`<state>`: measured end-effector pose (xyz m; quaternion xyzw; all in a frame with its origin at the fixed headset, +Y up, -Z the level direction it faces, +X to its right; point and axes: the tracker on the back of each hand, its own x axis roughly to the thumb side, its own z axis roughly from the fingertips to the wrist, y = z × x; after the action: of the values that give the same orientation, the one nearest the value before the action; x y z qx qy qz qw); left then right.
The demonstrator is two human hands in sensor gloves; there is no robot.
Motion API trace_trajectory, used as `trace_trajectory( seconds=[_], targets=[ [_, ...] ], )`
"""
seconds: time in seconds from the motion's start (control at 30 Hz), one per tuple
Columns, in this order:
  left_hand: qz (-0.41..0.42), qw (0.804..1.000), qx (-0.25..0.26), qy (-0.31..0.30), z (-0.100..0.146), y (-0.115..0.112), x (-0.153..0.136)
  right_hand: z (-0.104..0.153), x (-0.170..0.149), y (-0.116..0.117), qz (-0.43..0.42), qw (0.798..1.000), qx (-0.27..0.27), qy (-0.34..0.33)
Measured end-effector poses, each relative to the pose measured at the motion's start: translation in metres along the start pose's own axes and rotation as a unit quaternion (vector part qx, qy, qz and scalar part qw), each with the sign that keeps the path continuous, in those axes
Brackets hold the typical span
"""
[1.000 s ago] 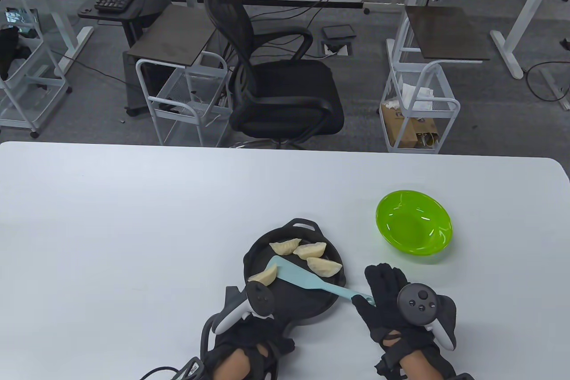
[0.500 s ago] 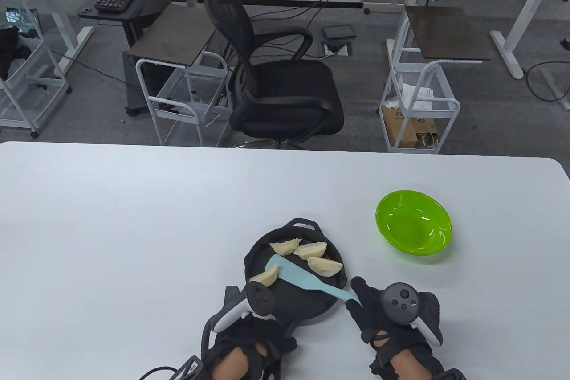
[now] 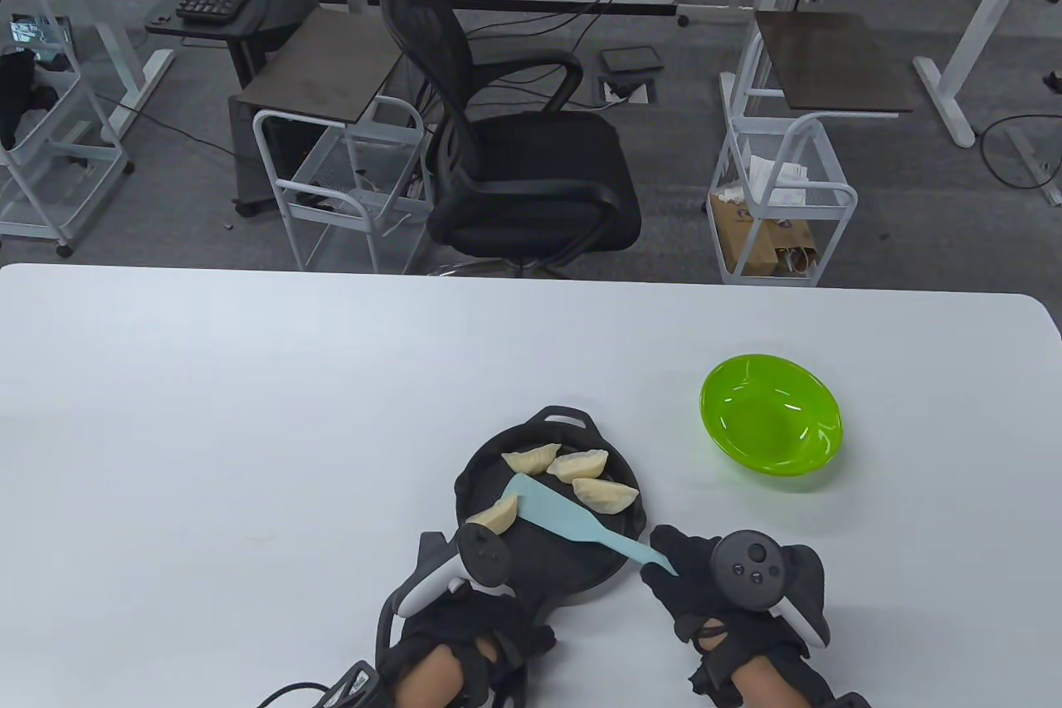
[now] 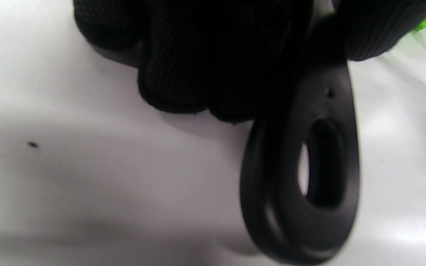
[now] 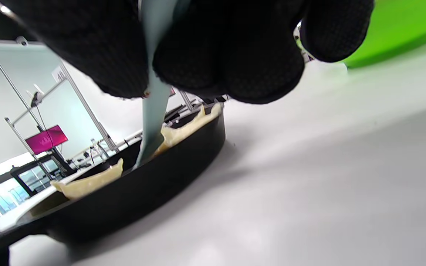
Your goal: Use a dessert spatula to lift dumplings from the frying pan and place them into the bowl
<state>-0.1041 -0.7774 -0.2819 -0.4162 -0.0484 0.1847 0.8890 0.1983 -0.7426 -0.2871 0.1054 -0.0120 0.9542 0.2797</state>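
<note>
A black frying pan (image 3: 610, 567) lies near the table's front edge with several pale dumplings (image 3: 578, 465) in it. A light blue dessert spatula (image 3: 552, 510) rests with its blade flat in the pan, touching the near-left dumpling (image 3: 495, 515). My right hand (image 3: 676, 567) pinches the spatula handle (image 5: 155, 92) between thumb and fingers, just right of the pan (image 5: 142, 184). My left hand (image 3: 477, 625) sits at the pan's near side. Its fingers (image 4: 198, 55) curl round the pan's looped handle (image 4: 301, 184). The green bowl (image 3: 772, 426) stands empty to the right of the pan.
The white table (image 3: 249, 409) stretches wide to the left and behind the pan. Beyond its far edge stand a black office chair (image 3: 514, 152) and wire carts (image 3: 780, 193). The bowl (image 5: 394, 26) shows green behind my right fingers.
My right hand slid left toward the pan and closed on the spatula handle. The spatula shifted slightly left in the pan. The left hand and the dumplings stayed put.
</note>
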Motion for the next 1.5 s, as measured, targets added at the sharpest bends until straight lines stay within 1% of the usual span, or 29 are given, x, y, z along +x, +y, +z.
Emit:
trace_trajectory(
  seconds=[0.23, 0.37, 0.57, 1.07, 1.37, 1.5],
  targets=[
    [0.004, 1.000, -0.002, 0.000, -0.001, 0.000, 0.000, 0.010, 0.001, -0.020, -0.017, 0.998, -0.052, -0.022],
    [0.005, 1.000, -0.002, 0.001, -0.002, 0.001, -0.001, 0.013, -0.002, -0.024, -0.039, 0.997, -0.061, -0.025],
    [0.005, 1.000, -0.002, 0.001, -0.002, 0.001, -0.001, 0.015, -0.001, -0.028, -0.047, 0.996, -0.062, -0.034],
    [0.005, 1.000, -0.002, 0.001, -0.002, 0.001, -0.001, 0.019, 0.006, -0.025, -0.065, 0.995, -0.061, -0.053],
    [0.005, 1.000, -0.002, 0.001, -0.002, 0.001, -0.001, 0.018, 0.014, -0.015, -0.064, 0.994, -0.067, -0.051],
    [0.005, 1.000, -0.002, 0.001, -0.002, 0.001, -0.001, 0.017, 0.017, -0.009, -0.068, 0.994, -0.061, -0.056]
  ],
)
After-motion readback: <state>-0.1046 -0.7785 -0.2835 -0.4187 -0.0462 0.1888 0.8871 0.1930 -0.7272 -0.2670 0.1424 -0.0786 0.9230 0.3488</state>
